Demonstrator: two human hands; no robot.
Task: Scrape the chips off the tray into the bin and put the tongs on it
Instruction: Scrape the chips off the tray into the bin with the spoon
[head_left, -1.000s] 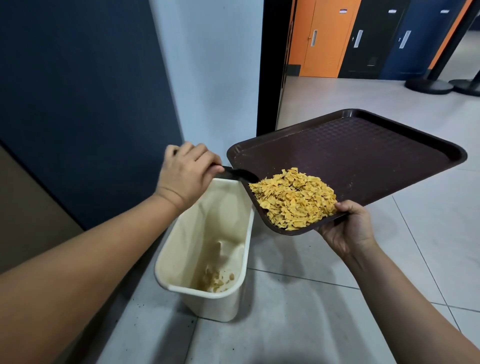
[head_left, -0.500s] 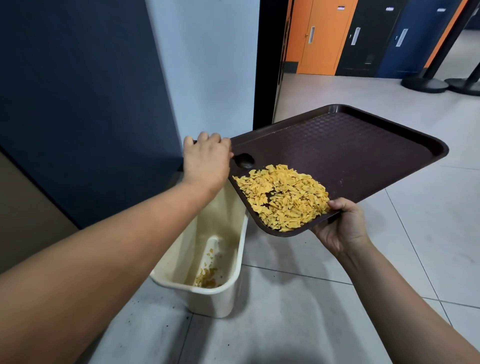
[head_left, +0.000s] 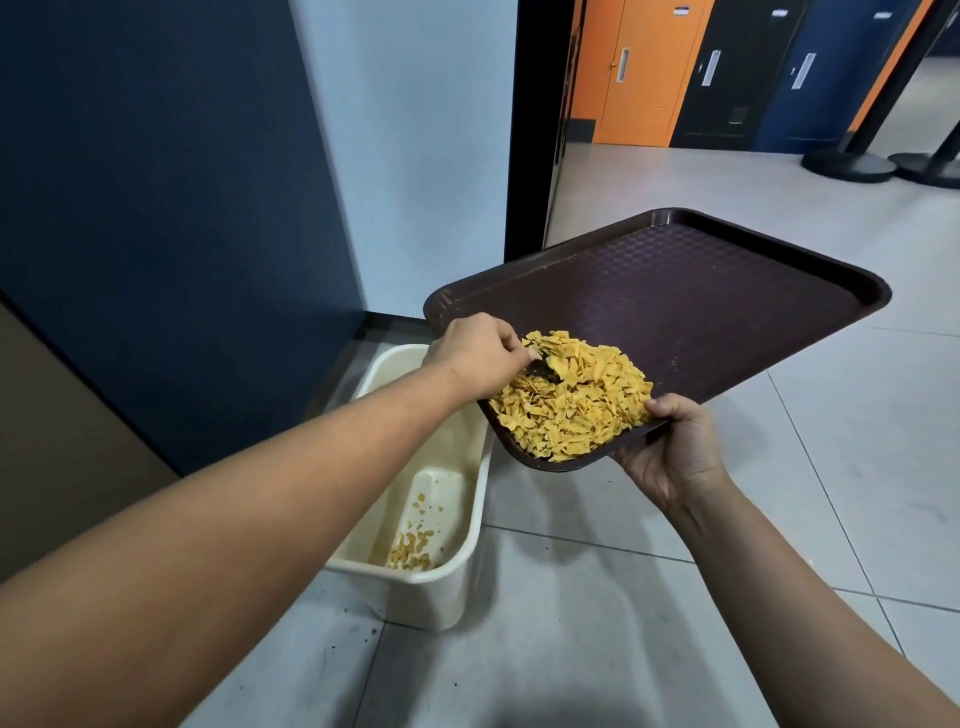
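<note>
A dark brown tray (head_left: 696, 306) is tilted with its low corner over a cream bin (head_left: 415, 592) on the floor. A heap of yellow chips (head_left: 576, 400) lies in that low corner. My right hand (head_left: 670, 452) grips the tray's near edge from below, thumb on the rim. My left hand (head_left: 478, 353) holds black tongs (head_left: 543, 370); their tip is dug into the left side of the heap and mostly hidden by the hand and chips. A few chips lie on the bin's bottom.
A dark blue wall panel (head_left: 156, 208) and a pale wall stand just behind the bin. A black door frame (head_left: 535, 130) opens onto a tiled hall with orange and dark lockers (head_left: 675, 67) and black stanchion bases (head_left: 852, 166).
My left hand has moved right from beside the tray's rim onto the tray, pushing the tongs' tip into the chip heap. The tray has shifted slightly toward the bin.
</note>
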